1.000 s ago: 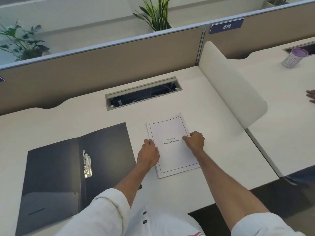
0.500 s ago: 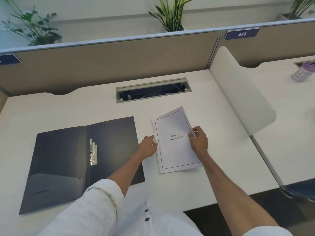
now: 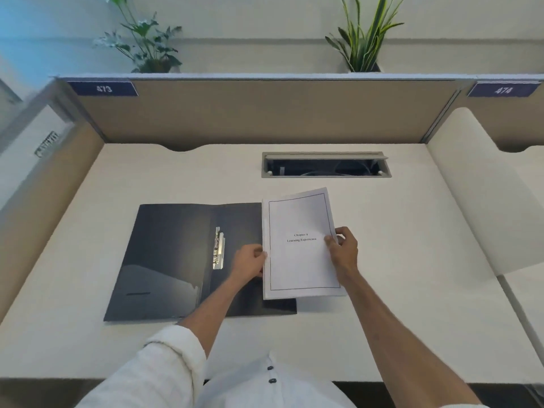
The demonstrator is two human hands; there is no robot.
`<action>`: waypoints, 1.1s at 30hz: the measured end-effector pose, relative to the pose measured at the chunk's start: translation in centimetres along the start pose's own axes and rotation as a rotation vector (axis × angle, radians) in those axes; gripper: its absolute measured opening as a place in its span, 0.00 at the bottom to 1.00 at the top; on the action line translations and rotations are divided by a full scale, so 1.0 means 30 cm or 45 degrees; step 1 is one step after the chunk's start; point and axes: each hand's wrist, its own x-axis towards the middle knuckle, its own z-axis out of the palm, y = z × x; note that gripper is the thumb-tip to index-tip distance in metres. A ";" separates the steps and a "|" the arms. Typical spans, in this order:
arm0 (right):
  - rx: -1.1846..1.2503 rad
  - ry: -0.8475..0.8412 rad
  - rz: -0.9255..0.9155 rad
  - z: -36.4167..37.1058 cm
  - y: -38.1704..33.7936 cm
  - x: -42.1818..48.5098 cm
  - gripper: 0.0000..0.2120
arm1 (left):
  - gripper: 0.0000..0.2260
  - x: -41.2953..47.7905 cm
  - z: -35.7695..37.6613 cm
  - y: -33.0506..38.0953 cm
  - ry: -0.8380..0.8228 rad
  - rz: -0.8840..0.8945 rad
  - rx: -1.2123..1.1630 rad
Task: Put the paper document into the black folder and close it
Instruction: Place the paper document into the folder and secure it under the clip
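Lying open and flat on the pale matte desk (image 3: 397, 260), the black folder (image 3: 164, 260) is a thin, glossy plastic rectangle with a low pocket on its left leaf and a small metal clip (image 3: 218, 248) along the spine. Over its right leaf the left hand (image 3: 250, 262) pinches the left edge of the paper document (image 3: 300, 260), its fingertips hidden behind the sheet. The document is a white stapled or bound stack with a thin ruled border and small centred print too fine to read fully; it overlaps the folder's right edge, slightly tilted. The right hand (image 3: 343, 248) grips its right edge, thumb on top. Behind, a rectangular cable slot (image 3: 325, 164) sinks into the desk; its contents are dark and unclear.
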 end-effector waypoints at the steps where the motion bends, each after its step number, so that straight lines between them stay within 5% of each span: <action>1: 0.002 -0.015 0.020 0.044 0.001 -0.008 0.05 | 0.11 -0.010 -0.033 -0.036 0.054 -0.010 0.038; 10: -0.020 -0.100 0.118 0.301 0.068 -0.052 0.05 | 0.11 -0.130 -0.237 -0.312 0.186 0.010 0.316; 17: -0.029 -0.089 0.182 0.399 0.090 -0.062 0.05 | 0.13 -0.183 -0.278 -0.380 0.407 0.288 0.558; 24: -0.096 -0.079 0.212 0.473 0.090 -0.072 0.08 | 0.12 -0.181 -0.284 -0.423 0.311 0.256 0.483; 33: -0.562 -0.097 0.124 0.484 0.027 -0.105 0.22 | 0.12 -0.164 -0.268 -0.411 0.308 0.191 0.388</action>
